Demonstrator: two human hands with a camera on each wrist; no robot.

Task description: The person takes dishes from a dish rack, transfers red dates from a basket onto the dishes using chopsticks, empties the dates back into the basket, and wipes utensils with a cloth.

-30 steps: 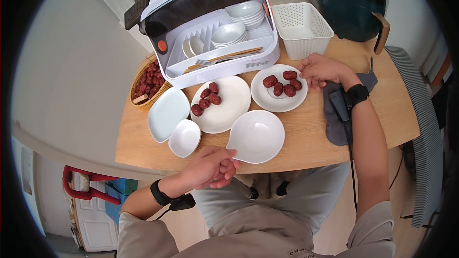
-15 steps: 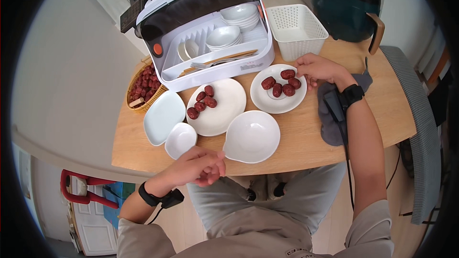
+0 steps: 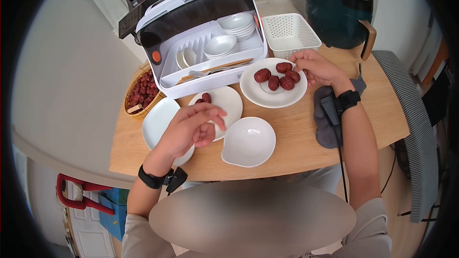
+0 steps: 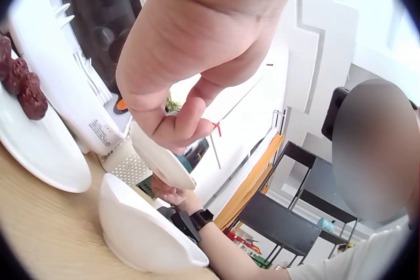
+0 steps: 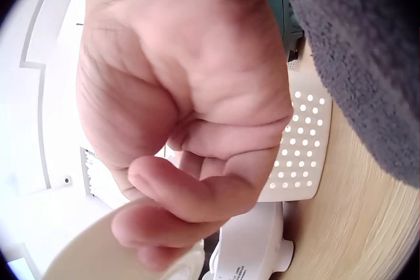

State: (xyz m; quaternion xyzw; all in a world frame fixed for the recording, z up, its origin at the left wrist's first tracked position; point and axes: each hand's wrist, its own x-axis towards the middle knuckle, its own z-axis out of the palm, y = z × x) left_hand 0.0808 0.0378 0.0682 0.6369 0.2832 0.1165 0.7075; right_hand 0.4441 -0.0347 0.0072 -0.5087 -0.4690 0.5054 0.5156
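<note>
My right hand [image 3: 321,70] pinches the right rim of a round white plate [image 3: 267,101] that carries several red dates [image 3: 287,83]. In the left wrist view this plate [image 4: 161,160] is raised off the table, above a white spouted bowl [image 4: 141,231]. My left hand [image 3: 189,129] hovers with loosely bent fingers and holds nothing. Under it lies a second white plate [image 3: 230,102], whose dates [image 3: 205,97] are partly hidden by the hand. The spouted bowl [image 3: 248,141] stands at the table's front. A pale blue dish [image 3: 158,117] and a mostly covered small bowl [image 3: 185,158] lie left.
At the back stands an open dish box [image 3: 179,74] with stacked bowls [image 3: 221,47] and cutlery. A white perforated basket [image 3: 291,33] and a dark green appliance [image 3: 339,14] are behind my right hand. A wicker basket of dates [image 3: 143,91] sits left, a grey cloth [image 3: 327,129] right.
My left hand has left the spouted bowl's rim and moved up and left over the second plate. The right hand has lifted the date plate and brought it slightly left.
</note>
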